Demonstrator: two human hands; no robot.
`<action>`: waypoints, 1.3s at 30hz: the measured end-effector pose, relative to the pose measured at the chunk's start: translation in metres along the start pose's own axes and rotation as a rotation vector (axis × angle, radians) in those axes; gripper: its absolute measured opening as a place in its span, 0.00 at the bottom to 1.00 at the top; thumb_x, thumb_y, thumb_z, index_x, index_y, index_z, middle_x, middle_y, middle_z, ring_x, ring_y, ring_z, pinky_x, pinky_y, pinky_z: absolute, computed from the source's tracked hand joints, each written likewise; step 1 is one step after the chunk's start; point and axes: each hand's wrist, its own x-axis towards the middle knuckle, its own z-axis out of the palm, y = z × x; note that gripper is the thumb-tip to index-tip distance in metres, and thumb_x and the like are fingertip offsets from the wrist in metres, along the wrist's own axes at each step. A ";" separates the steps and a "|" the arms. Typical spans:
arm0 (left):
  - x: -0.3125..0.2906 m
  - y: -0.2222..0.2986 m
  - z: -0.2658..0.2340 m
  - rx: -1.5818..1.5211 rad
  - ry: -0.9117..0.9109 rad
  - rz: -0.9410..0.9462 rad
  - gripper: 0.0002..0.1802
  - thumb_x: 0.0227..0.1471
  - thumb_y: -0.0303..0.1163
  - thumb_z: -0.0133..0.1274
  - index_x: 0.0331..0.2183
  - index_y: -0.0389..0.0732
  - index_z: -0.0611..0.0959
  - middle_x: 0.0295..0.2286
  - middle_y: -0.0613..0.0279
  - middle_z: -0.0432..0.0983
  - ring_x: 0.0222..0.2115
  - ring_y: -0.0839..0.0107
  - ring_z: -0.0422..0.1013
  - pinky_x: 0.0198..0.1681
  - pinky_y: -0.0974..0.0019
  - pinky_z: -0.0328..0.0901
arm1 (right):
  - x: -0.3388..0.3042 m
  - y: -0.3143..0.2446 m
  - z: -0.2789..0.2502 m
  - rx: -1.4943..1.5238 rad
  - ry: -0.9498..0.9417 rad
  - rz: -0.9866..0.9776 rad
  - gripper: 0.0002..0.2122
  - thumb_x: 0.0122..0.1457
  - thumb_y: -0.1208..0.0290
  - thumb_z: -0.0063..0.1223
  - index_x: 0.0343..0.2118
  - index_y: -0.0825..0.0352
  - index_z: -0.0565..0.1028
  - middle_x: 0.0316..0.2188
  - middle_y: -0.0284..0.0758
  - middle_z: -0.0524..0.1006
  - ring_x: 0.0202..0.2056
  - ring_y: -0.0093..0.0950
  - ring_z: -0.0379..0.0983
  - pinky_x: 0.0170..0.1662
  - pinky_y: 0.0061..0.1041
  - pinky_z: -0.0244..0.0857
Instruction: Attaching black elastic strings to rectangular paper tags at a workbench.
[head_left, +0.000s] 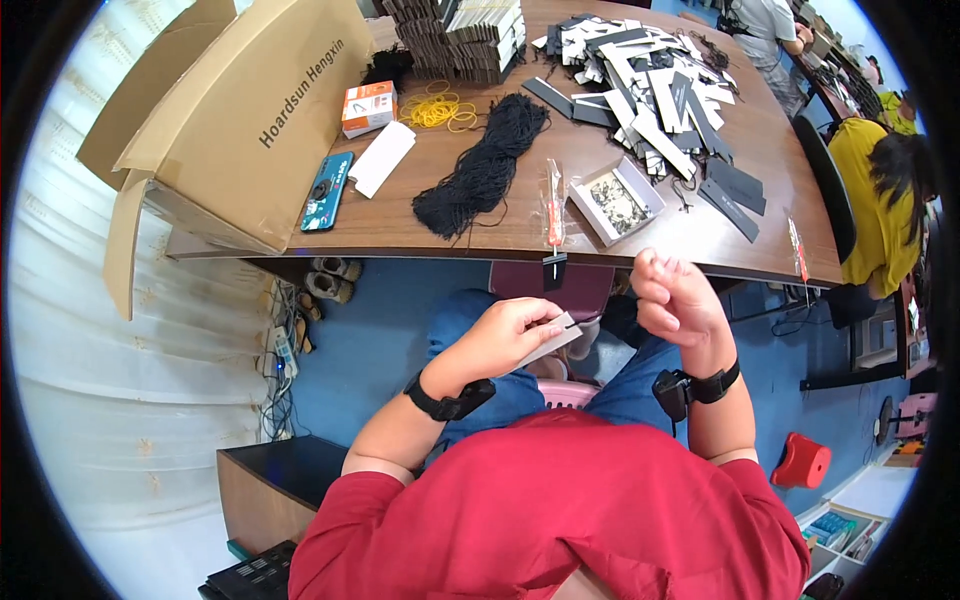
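Over my lap, my left hand [515,335] is closed on a pale grey hang tag [553,343], thumb on top. A short black cord [580,322] sticks out beside the tag. My right hand [675,300] is raised just off the table's front edge, fingers curled and tips together; whatever they hold, if anything, is too small to make out. Nearest to it on the table is a small open white box [616,200] with many tiny dark and light pieces. Left of that box, an orange item in a clear sleeve [554,205] hangs down to a black clip [554,271] at the edge.
On the brown table [400,215] lie a black cord bundle [485,165], yellow cords [438,108], an orange-white box [369,108], a phone [322,210], piled black and white tags [650,85] and stacked tags [455,40]. A cardboard box [240,130] stands left. A person in yellow [880,210] sits right.
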 end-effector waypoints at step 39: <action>-0.028 -0.043 -0.159 0.051 1.298 0.341 0.05 0.48 0.19 0.52 0.30 0.35 0.73 0.27 0.65 0.70 0.26 0.80 0.65 0.32 0.78 0.62 | 0.020 0.075 0.006 -1.676 0.324 -0.968 0.19 0.41 0.85 0.53 0.40 0.67 0.71 0.45 0.42 0.66 0.33 0.30 0.70 0.33 0.23 0.66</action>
